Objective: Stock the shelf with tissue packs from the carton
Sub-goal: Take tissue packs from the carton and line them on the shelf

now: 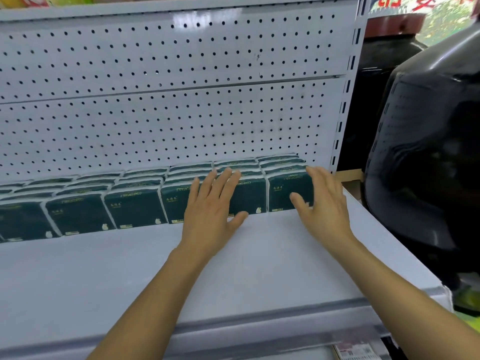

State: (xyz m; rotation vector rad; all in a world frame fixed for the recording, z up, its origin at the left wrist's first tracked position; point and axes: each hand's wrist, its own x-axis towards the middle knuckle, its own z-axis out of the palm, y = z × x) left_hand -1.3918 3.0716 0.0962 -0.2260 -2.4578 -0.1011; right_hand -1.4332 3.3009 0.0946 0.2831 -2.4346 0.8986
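Dark green tissue packs [135, 206] stand in several rows along the back of the white shelf [130, 268], against the pegboard wall. My left hand [213, 209] lies flat with straight fingers against the front of a pack second from the right end. My right hand [324, 201] has its fingers spread on the right side of the rightmost pack [283, 193], thumb against its front. Neither hand grips anything. The carton is not in view.
A white pegboard back panel [168, 100] rises behind the packs. A large glossy black object [426, 157] bulges in at the right, past the shelf's end upright [342, 113]. A price label [355, 350] sits on the shelf's front rail.
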